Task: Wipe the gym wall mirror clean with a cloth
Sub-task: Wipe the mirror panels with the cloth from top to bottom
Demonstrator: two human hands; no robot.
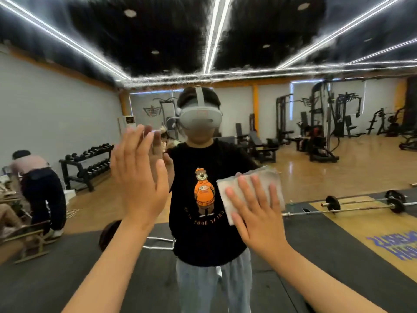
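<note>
We are logging one gym wall mirror point(67, 98) filling the whole frame, with our right grip point(259, 213) at centre right spreading straight fingers flat over a folded white cloth point(264, 177) and pressing it against the glass, no finger curling round it. Our left grip point(140, 177), at centre left, is standing upright with fingers straight, holding nothing, palm facing the mirror; we are unable to tell whether it is touching. Reflections are showing a dumbbell rack point(88, 163) at left and a barbell point(361, 205) at right.
</note>
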